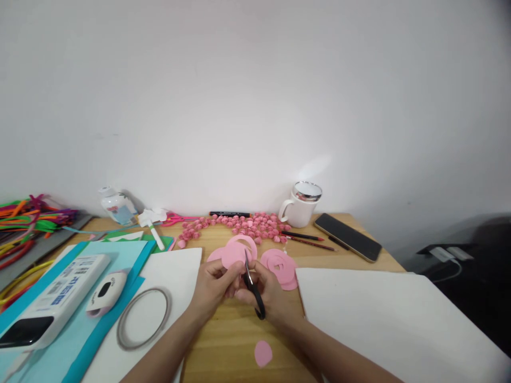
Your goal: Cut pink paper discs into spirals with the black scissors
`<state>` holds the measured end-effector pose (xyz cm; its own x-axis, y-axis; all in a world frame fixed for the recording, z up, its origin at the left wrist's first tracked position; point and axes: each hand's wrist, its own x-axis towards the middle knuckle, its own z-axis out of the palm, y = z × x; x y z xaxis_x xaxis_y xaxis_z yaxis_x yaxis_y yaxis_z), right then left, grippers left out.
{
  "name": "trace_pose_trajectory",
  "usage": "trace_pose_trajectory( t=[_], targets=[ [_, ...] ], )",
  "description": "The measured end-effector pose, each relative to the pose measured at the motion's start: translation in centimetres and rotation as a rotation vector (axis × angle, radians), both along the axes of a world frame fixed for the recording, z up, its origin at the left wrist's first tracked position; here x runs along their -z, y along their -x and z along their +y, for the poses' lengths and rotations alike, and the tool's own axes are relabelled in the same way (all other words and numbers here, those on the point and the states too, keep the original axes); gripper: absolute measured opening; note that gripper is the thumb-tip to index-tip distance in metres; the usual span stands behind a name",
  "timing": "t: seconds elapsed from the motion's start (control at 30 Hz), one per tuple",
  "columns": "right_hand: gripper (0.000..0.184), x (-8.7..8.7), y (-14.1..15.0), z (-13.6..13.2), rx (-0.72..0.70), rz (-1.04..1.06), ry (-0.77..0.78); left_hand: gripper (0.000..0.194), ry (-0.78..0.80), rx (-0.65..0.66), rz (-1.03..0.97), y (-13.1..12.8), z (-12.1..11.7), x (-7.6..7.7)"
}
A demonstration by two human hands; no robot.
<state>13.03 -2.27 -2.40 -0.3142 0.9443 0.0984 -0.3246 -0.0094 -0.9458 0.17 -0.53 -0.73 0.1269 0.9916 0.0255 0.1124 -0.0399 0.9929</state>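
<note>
My left hand [217, 282] pinches a round piece of pink paper [235, 254] by its lower edge, above the wooden table. In my right hand [265, 290] is a pair of scissors [253, 292] with black handles, its blades pointing up at the paper's right side. How far the blades are parted is hard to make out. Behind the hands lie pink paper rings, and to the right a stack of cut pink paper spirals [281, 266]. A small pink paper disc [263, 353] rests on the table nearer to me.
Many small rolled pink paper flowers [249, 226] lie at the back. A white mug [302, 205] and a phone [347, 236] stand right of them. White sheets [383, 308] cover the right. At left are a power bank [59, 298], a tape ring [120, 332] and a bottle [117, 206].
</note>
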Motion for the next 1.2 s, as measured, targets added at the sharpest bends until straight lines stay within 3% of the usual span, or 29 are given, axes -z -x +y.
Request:
trace_pose_trajectory(
  t=[0.53, 1.2],
  targets=[
    [0.034, 0.06, -0.09, -0.01, -0.015, -0.019, 0.031, 0.037, 0.060, -0.026, -0.101, -0.14, -0.13, -0.30],
    [0.030, 0.18, -0.29, -0.16, 0.011, -0.143, 0.089, 0.038, -0.002, -0.087, -0.100, 0.22, 0.10, 0.12]
  ],
)
